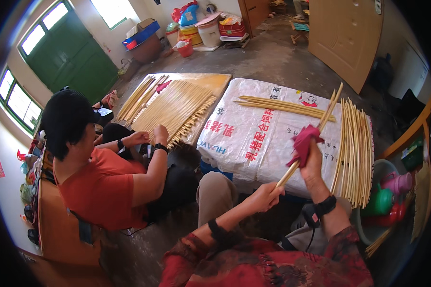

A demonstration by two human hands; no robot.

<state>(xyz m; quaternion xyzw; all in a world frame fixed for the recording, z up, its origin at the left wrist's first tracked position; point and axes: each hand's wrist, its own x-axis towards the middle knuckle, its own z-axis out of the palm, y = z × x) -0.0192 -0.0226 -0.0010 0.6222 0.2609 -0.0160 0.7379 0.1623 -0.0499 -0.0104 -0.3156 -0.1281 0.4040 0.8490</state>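
My left hand (265,197) is closed round the lower end of a few pale wooden sticks (326,115), which slant up and away to the right. Higher on the same sticks, my right hand (312,162) grips a dark red cloth (305,143) wrapped around them. Beneath lies a white woven sack (244,115) spread over a low table. A small bunch of sticks (287,106) rests across its far side. Along its right edge, many more sticks (354,153) lie side by side. How many sticks I hold is hard to tell.
On my left a person in an orange shirt (105,186) works at a second board (220,82) bearing a mat of sticks (177,107). Right of me stands a tub (368,229) with a green jug (379,202). Buckets (209,36) line the far wall, near an open door (345,38).
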